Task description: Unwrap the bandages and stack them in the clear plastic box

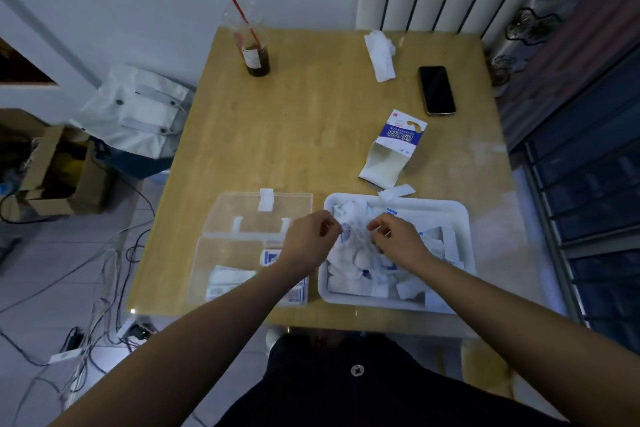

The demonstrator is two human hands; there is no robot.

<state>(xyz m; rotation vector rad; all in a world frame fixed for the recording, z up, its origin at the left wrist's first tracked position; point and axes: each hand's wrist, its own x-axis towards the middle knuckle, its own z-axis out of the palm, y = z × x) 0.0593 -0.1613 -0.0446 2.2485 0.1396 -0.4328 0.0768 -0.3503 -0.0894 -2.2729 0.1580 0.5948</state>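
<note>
I pinch a bandage (354, 233) in its wrapper between my left hand (309, 240) and right hand (399, 240), each gripping one edge, above the white tray (462, 215) of paper pieces. It looks feather-light, thin and limp, so I judge the loose flap ends are the place to hold and peel. The clear plastic box (202, 267) sits open just to the left. My fingertips hide the seam, and the wrapper is blurred.

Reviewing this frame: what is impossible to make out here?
Head view, wrapper pinched by left hand and right hand: blurred, so torn or sealed is unclear.
Head view, box: left forearm covers part of its contents; count unknown.
Head view, tray: right forearm hides part of the pile.
Head view, carton: print too small to read.
</note>
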